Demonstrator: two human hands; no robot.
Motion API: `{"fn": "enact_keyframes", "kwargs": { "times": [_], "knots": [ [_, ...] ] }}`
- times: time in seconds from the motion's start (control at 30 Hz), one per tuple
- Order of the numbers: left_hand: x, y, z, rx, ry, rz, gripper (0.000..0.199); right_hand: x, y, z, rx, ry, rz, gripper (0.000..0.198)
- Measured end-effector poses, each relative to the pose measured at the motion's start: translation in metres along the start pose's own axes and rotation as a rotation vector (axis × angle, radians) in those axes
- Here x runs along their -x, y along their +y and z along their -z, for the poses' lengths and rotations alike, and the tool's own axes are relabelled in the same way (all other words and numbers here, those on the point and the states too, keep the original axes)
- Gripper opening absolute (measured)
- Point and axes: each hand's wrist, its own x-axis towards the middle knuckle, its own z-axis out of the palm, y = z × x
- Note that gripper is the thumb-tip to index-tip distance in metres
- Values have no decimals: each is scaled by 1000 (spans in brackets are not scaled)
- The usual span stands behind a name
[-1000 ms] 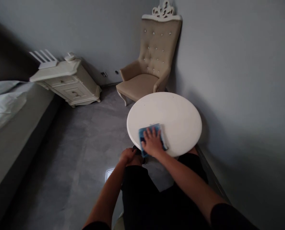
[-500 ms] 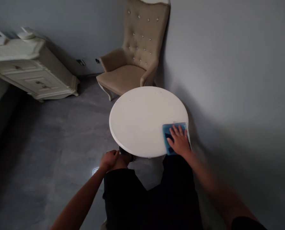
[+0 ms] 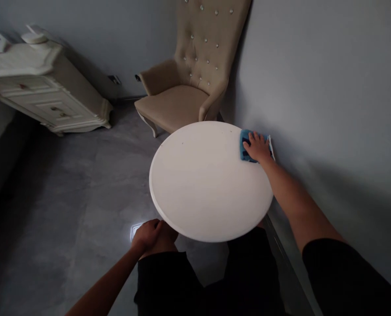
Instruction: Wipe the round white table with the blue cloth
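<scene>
Head view: right hand [image 3: 258,147] partly hides blue cloth [image 3: 244,150].

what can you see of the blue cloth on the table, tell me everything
The blue cloth has dark navy patches and a whitish edge along its right side. It looks like soft fabric, folded into a rough square pad. It lies flat at the far right of the round white table, its outer part seeming to reach past the rim. The right hand rests spread on top, hiding its middle.
</scene>
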Motion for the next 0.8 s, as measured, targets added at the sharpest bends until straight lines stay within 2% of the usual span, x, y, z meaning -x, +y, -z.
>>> {"fn": "enact_keyframes", "kwargs": {
  "times": [0.1, 0.17, 0.23, 0.3, 0.37, 0.43, 0.57, 0.7, 0.77, 0.8],
  "knots": [
    [0, -6, -1, -6, 21, 11, 63, -48, -11, 0, -64, 3, -27, 78],
    [0, -8, -1, -27, 27, 18, 64, -62, -17, 1, -90, 14, -49, 76],
    [1, -7, 0, -42, 22, 29, 64, -59, -19, 3, -79, 16, -70, 76],
    [2, -5, 1, -45, 16, 41, 63, -39, -18, 5, -47, -1, -76, 77],
    [4, -1, 1, -43, 21, 40, 63, -5, -14, 8, -22, -24, -65, 79],
    [6, 4, 1, -41, 31, 24, 64, 45, -9, 9, 0, -33, -38, 80],
    [13, 15, -4, -24, 57, -19, 66, 178, -5, 4, 66, -42, 44, 78],
    [19, 25, -9, -43, 61, -31, 67, 306, -17, -8, 86, -54, 146, 76],
    [20, 29, -8, -47, 58, -33, 67, 341, -25, -12, 71, -68, 160, 75],
    [20, 31, -7, -45, 54, -36, 66, 348, -28, -12, 64, -75, 160, 75]
  ]
}}
